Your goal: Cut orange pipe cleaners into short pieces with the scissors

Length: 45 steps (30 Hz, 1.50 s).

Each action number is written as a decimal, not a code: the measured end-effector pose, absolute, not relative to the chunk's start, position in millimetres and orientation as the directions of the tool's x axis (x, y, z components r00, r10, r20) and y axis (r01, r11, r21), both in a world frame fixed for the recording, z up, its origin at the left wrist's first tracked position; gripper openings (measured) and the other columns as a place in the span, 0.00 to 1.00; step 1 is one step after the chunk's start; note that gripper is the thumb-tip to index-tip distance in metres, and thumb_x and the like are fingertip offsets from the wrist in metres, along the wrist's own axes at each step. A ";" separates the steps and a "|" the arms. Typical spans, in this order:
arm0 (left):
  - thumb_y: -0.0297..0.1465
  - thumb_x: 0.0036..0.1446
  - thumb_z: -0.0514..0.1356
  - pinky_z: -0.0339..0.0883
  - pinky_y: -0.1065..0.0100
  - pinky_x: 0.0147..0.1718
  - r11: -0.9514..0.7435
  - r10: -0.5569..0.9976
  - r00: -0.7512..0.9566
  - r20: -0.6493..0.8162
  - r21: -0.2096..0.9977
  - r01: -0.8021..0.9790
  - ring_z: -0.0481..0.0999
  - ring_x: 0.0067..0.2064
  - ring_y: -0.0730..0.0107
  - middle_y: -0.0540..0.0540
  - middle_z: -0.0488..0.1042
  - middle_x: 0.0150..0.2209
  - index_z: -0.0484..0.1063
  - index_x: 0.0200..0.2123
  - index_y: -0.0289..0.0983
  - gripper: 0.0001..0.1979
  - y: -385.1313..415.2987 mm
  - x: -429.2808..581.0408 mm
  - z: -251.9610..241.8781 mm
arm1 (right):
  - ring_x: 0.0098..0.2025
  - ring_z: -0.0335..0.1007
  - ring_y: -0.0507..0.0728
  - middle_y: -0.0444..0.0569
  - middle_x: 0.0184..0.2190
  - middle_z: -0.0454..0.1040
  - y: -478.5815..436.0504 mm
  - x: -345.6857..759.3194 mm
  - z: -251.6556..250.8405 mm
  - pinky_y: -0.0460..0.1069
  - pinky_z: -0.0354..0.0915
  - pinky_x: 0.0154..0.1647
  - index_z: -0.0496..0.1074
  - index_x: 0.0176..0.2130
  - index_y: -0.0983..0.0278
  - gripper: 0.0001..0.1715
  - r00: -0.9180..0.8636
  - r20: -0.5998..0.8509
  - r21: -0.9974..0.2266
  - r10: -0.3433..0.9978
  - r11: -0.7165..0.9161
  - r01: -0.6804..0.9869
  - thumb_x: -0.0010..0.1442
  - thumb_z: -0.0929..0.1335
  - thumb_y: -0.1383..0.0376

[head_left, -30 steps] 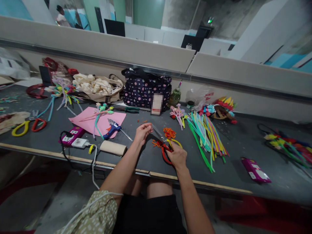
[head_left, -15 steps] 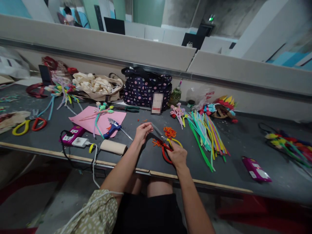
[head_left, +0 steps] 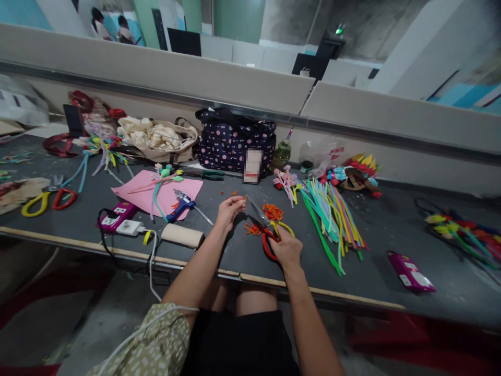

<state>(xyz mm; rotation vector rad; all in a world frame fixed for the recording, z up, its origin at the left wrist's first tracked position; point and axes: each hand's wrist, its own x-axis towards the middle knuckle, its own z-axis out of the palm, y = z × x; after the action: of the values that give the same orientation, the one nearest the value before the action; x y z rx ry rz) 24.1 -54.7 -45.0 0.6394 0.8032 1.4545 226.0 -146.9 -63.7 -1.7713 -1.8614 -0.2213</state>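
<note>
Scissors sit in the middle of the frame, with the right hand wrapped around the red and yellow handles; the left hand pinches a tiny orange bit near the blade tips

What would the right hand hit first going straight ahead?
The scissors in the right hand would likely meet the left hand, or the orange bit it pinches; depth is unclear.

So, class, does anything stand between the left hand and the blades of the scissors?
Nothing visible does. The left hand pinches a small orange piece near the tips of the scissors, held by the right hand. Orange clippings lie beside the blades, not in that gap.
</note>
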 end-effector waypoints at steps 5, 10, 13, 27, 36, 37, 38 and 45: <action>0.35 0.40 0.69 0.70 0.70 0.32 0.009 0.996 -0.065 -0.057 0.815 -0.579 0.73 0.28 0.75 0.46 0.75 0.29 0.76 0.33 0.32 0.16 -54.4 24.0 -45.9 | 0.33 0.72 0.55 0.47 0.32 0.78 -147.2 223.9 -64.5 0.46 0.58 0.32 0.73 0.47 0.58 0.23 0.012 0.473 -0.241 0.881 0.116 0.964 0.58 0.63 0.50; 0.33 0.39 0.69 0.69 0.71 0.31 -0.006 0.997 -0.073 -0.040 0.837 -0.546 0.73 0.30 0.75 0.45 0.75 0.32 0.76 0.34 0.34 0.16 -54.9 23.6 -44.8 | 0.33 0.72 0.55 0.49 0.31 0.78 -147.0 223.2 -63.6 0.46 0.58 0.31 0.74 0.47 0.60 0.24 0.014 0.466 -0.249 0.885 0.116 0.961 0.58 0.63 0.50; 0.32 0.37 0.70 0.68 0.71 0.30 0.002 0.997 -0.060 -0.043 0.834 -0.552 0.73 0.29 0.75 0.46 0.75 0.30 0.76 0.33 0.34 0.16 -56.0 24.7 -43.3 | 0.32 0.73 0.55 0.47 0.30 0.78 -146.8 223.6 -63.7 0.46 0.58 0.31 0.74 0.47 0.59 0.23 0.013 0.462 -0.249 0.887 0.115 0.962 0.57 0.64 0.50; 0.33 0.35 0.71 0.68 0.70 0.31 0.038 0.997 -0.035 -0.074 0.798 -0.601 0.72 0.25 0.76 0.49 0.73 0.24 0.75 0.31 0.32 0.17 -58.2 25.0 -38.7 | 0.38 0.72 0.56 0.49 0.39 0.78 -146.2 224.6 -65.6 0.47 0.62 0.35 0.72 0.49 0.60 0.23 -0.030 0.486 -0.250 0.874 0.172 0.953 0.56 0.66 0.54; 0.32 0.33 0.72 0.68 0.68 0.31 0.047 0.994 -0.051 -0.094 0.810 -0.585 0.70 0.23 0.78 0.48 0.73 0.25 0.75 0.30 0.32 0.18 -57.2 26.0 -40.3 | 0.38 0.71 0.56 0.48 0.38 0.77 -146.5 225.1 -64.3 0.47 0.61 0.35 0.71 0.50 0.59 0.24 -0.015 0.479 -0.242 0.877 0.149 0.959 0.55 0.66 0.53; 0.32 0.33 0.72 0.69 0.68 0.30 0.048 0.994 -0.056 -0.099 0.812 -0.582 0.70 0.23 0.78 0.48 0.73 0.24 0.75 0.30 0.32 0.18 -57.4 26.2 -39.9 | 0.38 0.71 0.56 0.48 0.38 0.77 -146.4 225.2 -64.4 0.47 0.61 0.35 0.72 0.49 0.59 0.24 -0.018 0.479 -0.243 0.878 0.152 0.958 0.55 0.66 0.53; 0.32 0.33 0.72 0.69 0.68 0.30 0.048 0.993 -0.059 -0.102 0.813 -0.581 0.70 0.22 0.78 0.48 0.73 0.24 0.75 0.30 0.32 0.17 -57.5 26.3 -39.5 | 0.38 0.72 0.56 0.48 0.38 0.77 -146.4 225.3 -64.6 0.47 0.61 0.35 0.72 0.49 0.59 0.24 -0.020 0.479 -0.244 0.878 0.155 0.957 0.55 0.66 0.53; 0.32 0.32 0.72 0.68 0.69 0.29 0.051 0.993 -0.062 -0.104 0.819 -0.572 0.69 0.22 0.78 0.48 0.74 0.24 0.75 0.29 0.32 0.17 -56.7 27.5 -41.2 | 0.34 0.72 0.55 0.48 0.31 0.78 -147.9 224.2 -64.4 0.46 0.59 0.32 0.74 0.46 0.58 0.22 -0.020 0.452 -0.256 0.892 0.151 0.955 0.58 0.64 0.50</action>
<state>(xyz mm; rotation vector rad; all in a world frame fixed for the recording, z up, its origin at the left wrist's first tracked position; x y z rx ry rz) 27.5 -56.7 -41.2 0.6524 0.8496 1.4415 224.2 -147.9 -64.4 -1.7545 -1.9244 -0.1622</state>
